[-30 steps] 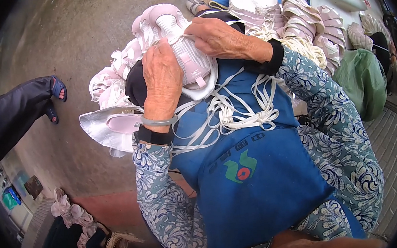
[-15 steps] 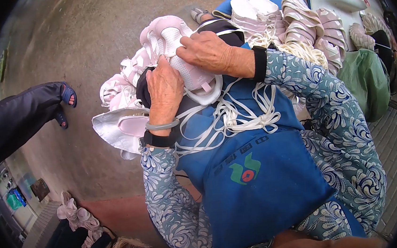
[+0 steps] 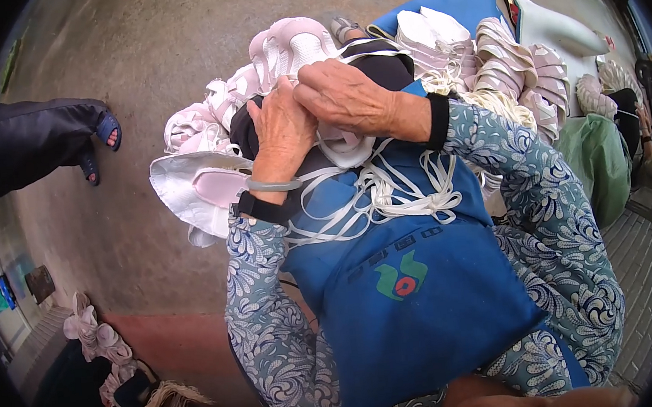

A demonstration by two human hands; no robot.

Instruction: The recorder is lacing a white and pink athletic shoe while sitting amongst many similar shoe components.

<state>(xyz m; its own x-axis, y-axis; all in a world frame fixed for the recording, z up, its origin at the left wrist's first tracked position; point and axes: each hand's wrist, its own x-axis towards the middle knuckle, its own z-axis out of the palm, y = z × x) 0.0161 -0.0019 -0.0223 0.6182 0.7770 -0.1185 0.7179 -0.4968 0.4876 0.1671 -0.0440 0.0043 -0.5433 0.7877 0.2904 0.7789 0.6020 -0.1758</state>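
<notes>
A pale pink and white shoe upper (image 3: 348, 146) lies across my lap, mostly covered by my hands. My left hand (image 3: 284, 126), with a grey bangle at its wrist, is closed over its left side. My right hand (image 3: 348, 101) is closed just beside it, and the fingertips of both meet in a pinch. What they pinch is hidden; white laces run close by. Further pink and white uppers (image 3: 293, 47) sit beyond my fingers on dark cloth. A tangle of white shoelaces (image 3: 387, 190) rests on my blue apron (image 3: 430, 326).
Stacked pink and white uppers (image 3: 503, 56) stand at the right, by a green sack (image 3: 598, 164). A white cloth hat (image 3: 173, 186) is left of my lap. Another person's sandalled foot (image 3: 108, 131) is on the floor at left. More uppers (image 3: 97, 340) lie lower left.
My right hand has moved left and down onto my left hand, and the fingertips now meet. The upper between them is more covered than before. The whole view has shifted slightly.
</notes>
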